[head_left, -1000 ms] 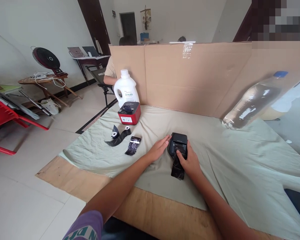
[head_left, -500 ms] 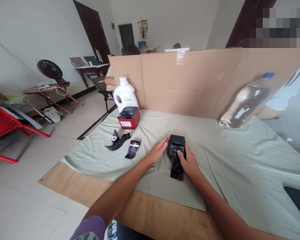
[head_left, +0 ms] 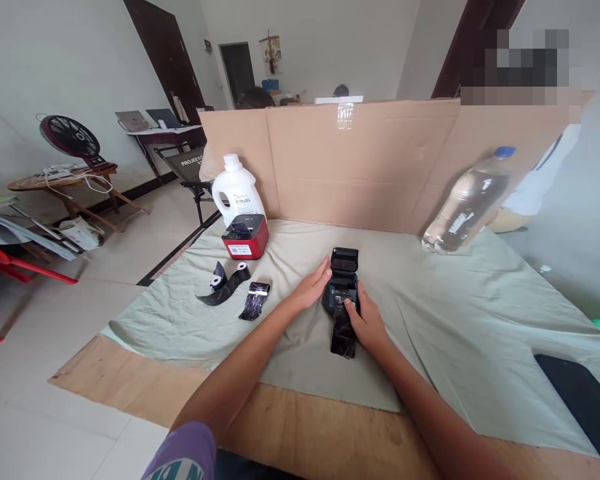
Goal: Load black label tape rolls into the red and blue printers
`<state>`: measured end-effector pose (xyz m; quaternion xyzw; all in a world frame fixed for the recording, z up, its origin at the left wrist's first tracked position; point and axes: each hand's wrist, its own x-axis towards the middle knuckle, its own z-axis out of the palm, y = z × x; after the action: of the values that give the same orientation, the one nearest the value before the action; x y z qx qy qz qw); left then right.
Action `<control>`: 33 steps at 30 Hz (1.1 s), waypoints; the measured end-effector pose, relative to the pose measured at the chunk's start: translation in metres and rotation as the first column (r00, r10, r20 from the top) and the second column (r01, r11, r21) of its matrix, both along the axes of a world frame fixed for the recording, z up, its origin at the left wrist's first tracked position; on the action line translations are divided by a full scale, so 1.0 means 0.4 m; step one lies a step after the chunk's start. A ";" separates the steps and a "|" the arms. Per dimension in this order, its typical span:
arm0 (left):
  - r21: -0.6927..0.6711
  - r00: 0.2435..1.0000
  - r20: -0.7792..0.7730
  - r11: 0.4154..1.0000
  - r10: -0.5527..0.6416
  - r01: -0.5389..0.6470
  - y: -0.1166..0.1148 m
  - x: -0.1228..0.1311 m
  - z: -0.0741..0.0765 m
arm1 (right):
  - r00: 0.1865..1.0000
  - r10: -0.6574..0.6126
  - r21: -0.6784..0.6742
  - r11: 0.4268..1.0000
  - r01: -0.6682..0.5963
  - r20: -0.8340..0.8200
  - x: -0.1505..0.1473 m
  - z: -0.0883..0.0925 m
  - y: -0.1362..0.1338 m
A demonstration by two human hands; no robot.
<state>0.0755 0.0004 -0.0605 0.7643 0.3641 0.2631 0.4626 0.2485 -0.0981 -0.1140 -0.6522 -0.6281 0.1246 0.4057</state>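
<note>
Plainly black printer (head_left: 338, 288), lid (head_left: 345, 259) up

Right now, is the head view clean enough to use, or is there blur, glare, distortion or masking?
Head view: sharp and evenly daylit, with only soft shadows under the left hand and right hand at the black printer. There is wide-angle stretch toward the edges, where the clear bottle looks tilted and carries small highlights. A pixelated block masks the upper right. The printer's dark surface shows little detail.

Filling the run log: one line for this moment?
left hand touches black printer | right hand on paper strip | lid open
</note>
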 end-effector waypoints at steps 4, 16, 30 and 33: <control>0.082 0.995 -0.069 0.994 0.072 -0.066 -0.018 0.017 -0.020 | 0.999 -0.008 0.008 1.000 0.007 0.035 -0.002 -0.002 -0.002; 0.417 0.870 -0.471 0.906 0.147 0.074 0.013 0.087 0.077 | 0.998 -0.019 -0.003 1.000 0.019 0.060 -0.011 0.009 -0.001; 0.358 0.646 -0.747 0.914 0.158 0.191 0.012 0.147 0.137 | 0.997 -0.019 -0.032 0.999 0.021 0.077 -0.021 0.022 -0.010; 0.361 0.644 -0.748 0.912 0.158 0.196 0.014 0.150 0.143 | 0.997 -0.024 -0.028 0.999 0.026 0.077 -0.022 0.024 -0.011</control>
<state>0.1356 0.0059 -0.0035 0.8861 0.4528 -0.0188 0.0973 0.2399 -0.1025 -0.1046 -0.6700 -0.6332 0.1034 0.3735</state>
